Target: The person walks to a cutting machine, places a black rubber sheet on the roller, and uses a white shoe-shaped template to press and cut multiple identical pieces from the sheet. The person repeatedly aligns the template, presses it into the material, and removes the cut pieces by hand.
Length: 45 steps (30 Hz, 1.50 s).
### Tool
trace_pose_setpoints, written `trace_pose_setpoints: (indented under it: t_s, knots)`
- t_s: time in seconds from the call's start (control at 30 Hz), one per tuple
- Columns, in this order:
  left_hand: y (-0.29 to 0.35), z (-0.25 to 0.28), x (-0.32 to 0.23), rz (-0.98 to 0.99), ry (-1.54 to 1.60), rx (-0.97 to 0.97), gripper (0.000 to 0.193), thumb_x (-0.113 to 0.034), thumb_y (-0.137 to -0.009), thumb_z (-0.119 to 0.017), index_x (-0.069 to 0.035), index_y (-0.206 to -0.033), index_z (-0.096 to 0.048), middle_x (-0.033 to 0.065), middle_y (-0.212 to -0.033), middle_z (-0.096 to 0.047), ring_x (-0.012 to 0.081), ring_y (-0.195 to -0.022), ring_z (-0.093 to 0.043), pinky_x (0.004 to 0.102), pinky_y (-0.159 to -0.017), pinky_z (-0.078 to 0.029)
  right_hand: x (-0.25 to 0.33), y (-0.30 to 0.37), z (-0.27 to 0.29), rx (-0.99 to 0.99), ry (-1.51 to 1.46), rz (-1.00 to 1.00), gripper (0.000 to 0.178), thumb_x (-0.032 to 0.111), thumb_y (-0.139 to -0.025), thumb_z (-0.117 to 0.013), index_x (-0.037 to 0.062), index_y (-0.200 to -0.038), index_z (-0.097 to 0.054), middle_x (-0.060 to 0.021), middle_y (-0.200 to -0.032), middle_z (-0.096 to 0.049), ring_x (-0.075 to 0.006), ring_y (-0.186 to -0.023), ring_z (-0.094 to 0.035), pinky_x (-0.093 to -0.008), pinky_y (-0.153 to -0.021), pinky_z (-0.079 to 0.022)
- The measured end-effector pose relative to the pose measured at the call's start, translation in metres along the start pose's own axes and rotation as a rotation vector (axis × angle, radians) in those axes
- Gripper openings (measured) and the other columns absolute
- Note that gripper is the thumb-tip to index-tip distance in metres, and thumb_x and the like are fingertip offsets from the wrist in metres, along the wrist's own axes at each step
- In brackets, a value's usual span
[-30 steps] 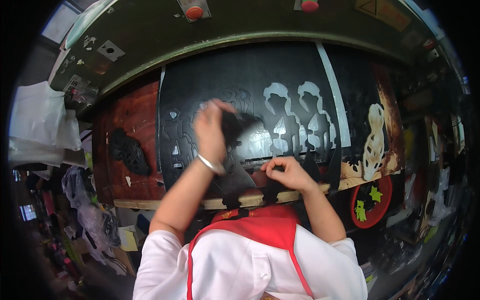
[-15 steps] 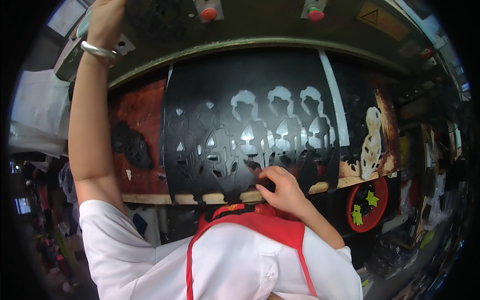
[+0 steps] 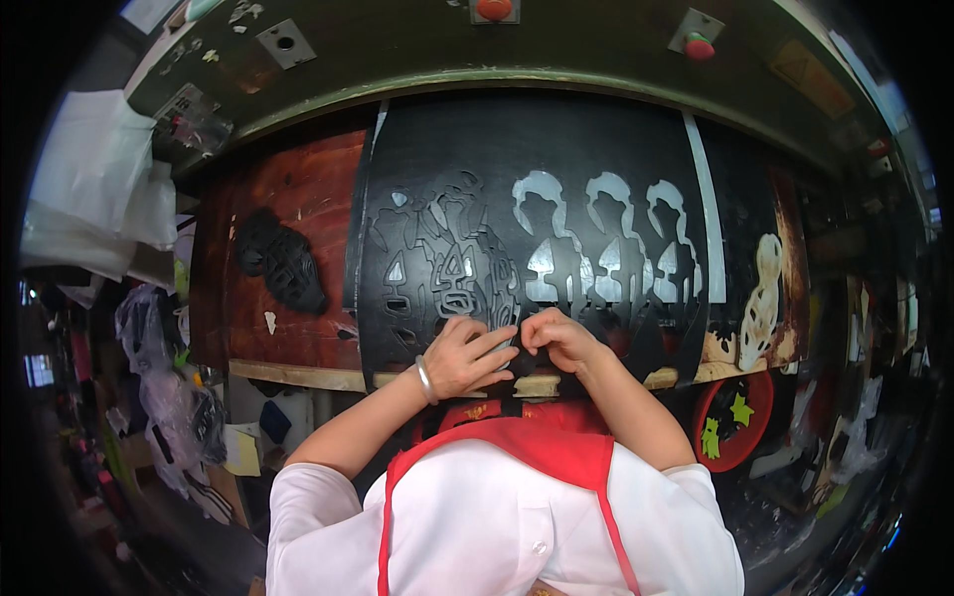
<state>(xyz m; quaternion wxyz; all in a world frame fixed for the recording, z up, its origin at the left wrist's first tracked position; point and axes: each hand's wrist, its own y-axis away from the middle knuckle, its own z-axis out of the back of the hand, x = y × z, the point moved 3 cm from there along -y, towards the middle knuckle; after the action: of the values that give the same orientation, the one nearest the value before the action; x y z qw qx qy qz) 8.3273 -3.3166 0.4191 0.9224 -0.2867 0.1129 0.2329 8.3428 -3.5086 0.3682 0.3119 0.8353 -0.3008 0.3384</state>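
A black sheet [image 3: 606, 129] with shoe-upper-shaped cut-outs lies across the work board. Over its left middle rests a dark, many-holed shoe-upper-shaped piece [image 3: 465, 260]; I cannot tell whether it is a cut piece, a stack or a cutting die. My left hand [image 3: 467, 360] lies at its near end, palm down, fingers stretched out and somewhat spread. Close beside it, my right hand [image 3: 562, 340] is closed, thumb and fingertips pinched together at the sheet's near edge. Whatever sits between those fingertips is hidden.
Black openwork pieces [image 3: 280, 260] lie on the reddish board at left. A pale openwork piece [image 3: 761, 303] lies at right, above a red bowl [image 3: 732, 437] holding yellow-green scraps. A green machine beam [image 3: 397, 60] with red buttons [image 3: 699, 47] spans the far side.
My left hand has come down from the machine beam to the sheet beside my right hand. The dark holed piece now lies on the sheet; the dark pile on the beam is gone.
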Motion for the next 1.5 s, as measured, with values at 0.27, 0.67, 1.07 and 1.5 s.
trace_pose_setpoints:
  t_s: [0.27,0.67,1.07,1.5]
  knots:
    - [0.0,-0.003,0.012,0.138,0.35,-0.009,0.052,-0.03,-0.071,-0.079,-0.004,-0.112,-0.06,0.0114,-0.128,-0.058,0.0279,-0.086,-0.056,0.0378,-0.079,-0.046,-0.003,0.008,-0.005,-0.127,-0.217,0.152,0.017,0.015,-0.065,-0.055,-0.0006,-0.061,-0.054,-0.0043,-0.061,-0.049,-0.0128,-0.064,-0.043,-0.0245,-0.06,-0.03]
    - [-0.021,0.019,0.062,1.051,1.33,-0.57,0.024,-0.024,-0.1,-0.05,-0.002,-0.1,-0.06,0.0088,-0.095,-0.068,0.0127,-0.08,-0.062,0.0227,-0.063,-0.049,0.063,0.042,-0.068,-0.819,1.163,0.654,0.022,0.019,-0.083,-0.07,-0.0002,-0.077,-0.062,-0.0174,-0.082,-0.067,-0.025,-0.074,-0.066,-0.0349,-0.069,-0.052]
    - [-0.022,0.018,0.065,1.129,1.206,-0.285,0.029,-0.025,-0.099,-0.054,0.0,-0.094,-0.067,0.0034,-0.084,-0.066,0.0093,-0.07,-0.059,0.0233,-0.063,-0.048,-0.01,-0.037,-0.066,-0.48,0.301,0.148,0.041,0.033,-0.098,-0.053,-0.0048,-0.085,-0.064,-0.0097,-0.073,-0.067,-0.0148,-0.063,-0.063,-0.0277,-0.059,-0.052]
    - [-0.137,0.319,0.169,0.5,0.689,-0.858,0.039,-0.037,-0.097,-0.056,0.0,-0.104,-0.065,0.0057,-0.076,-0.061,0.0115,-0.062,-0.058,0.0266,-0.06,-0.052,-0.017,-0.021,-0.056,-0.493,0.698,0.142,0.025,0.018,-0.09,-0.065,-0.0044,-0.08,-0.059,-0.012,-0.078,-0.064,-0.0221,-0.07,-0.062,-0.0339,-0.065,-0.048]
